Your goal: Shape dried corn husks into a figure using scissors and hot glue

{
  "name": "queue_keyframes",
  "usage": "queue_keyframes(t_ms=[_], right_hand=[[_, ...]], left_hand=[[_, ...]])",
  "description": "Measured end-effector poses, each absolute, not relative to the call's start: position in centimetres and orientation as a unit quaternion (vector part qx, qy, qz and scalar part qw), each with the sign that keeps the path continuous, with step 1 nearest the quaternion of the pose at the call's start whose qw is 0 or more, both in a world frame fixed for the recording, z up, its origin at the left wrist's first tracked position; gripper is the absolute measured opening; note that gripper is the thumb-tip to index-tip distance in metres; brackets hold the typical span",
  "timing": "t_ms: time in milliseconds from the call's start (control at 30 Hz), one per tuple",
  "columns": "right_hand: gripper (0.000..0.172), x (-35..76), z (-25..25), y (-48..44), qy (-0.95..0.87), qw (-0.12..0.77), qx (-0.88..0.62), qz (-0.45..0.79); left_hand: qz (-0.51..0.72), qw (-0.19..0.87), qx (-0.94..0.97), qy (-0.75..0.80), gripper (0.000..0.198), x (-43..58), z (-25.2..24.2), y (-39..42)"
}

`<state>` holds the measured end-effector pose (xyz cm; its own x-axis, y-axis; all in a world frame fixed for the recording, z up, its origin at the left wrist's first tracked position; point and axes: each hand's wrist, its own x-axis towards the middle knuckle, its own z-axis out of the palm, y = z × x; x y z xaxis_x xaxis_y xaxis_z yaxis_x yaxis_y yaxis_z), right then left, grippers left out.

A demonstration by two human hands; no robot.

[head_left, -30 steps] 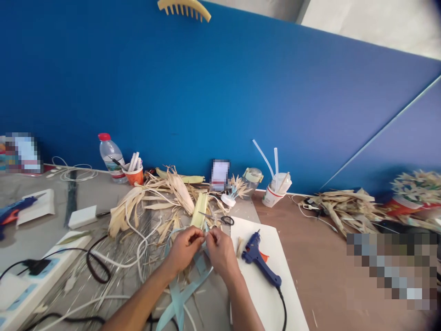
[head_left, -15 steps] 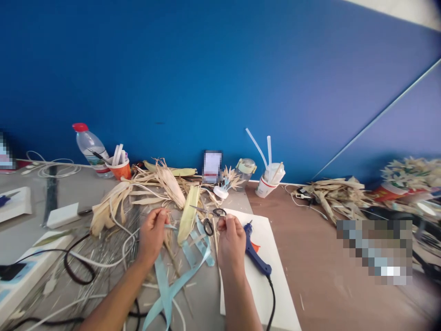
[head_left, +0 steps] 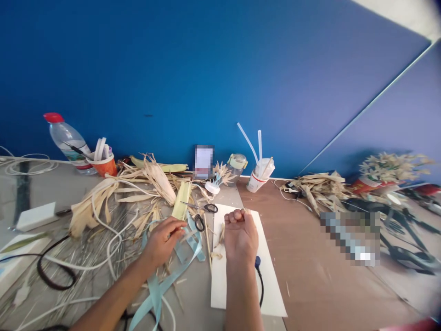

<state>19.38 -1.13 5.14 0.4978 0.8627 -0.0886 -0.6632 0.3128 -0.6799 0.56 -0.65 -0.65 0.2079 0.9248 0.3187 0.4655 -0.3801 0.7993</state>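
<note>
1. Far left of white sheet (head_left: pixel 270 296): plastic bottle (head_left: pixel 70 143), orange cup (head_left: pixel 105 167), near blue partition (head_left: pixel 172 82).
2. Left of sheet: left hand (head_left: pixel 164 241), fingers drawn together above pale-blue ribbon (head_left: pixel 156 294); can't tell if gripping.
3. Sheet's upper-left corner: scissors (head_left: pixel 200 211).
4. Over sheet: right hand (head_left: pixel 241 232), now palm-up, fingers curled, contents unclear; mostly hides glue gun (head_left: pixel 257 262). Hands, together a second ago, now apart; joint work seems paused.
5. Right of sheet: brown tabletop (head_left: pixel 303 271), dried husks (head_left: pixel 322 186).

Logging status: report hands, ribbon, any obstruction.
Left hand at blue ribbon, grip unclear. Right hand over white sheet, fingers curled. Ribbon lies crossed, scissors close by.
</note>
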Motion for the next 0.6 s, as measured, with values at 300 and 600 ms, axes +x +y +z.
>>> queue_keyframes(t_ms=[300,600], right_hand=[[0.018,19.6,4.5,-0.6,-0.171,0.781,-0.359,0.482],[0.019,19.8,4.0,0.0,-0.154,0.761,-0.37,0.509]], left_hand=[[0.335,0.325,0.753,0.464,0.02,0.6,-1.6,-0.3],[0.339,0.341,0.755,0.446,0.02,0.5,-2.2,0.3]])
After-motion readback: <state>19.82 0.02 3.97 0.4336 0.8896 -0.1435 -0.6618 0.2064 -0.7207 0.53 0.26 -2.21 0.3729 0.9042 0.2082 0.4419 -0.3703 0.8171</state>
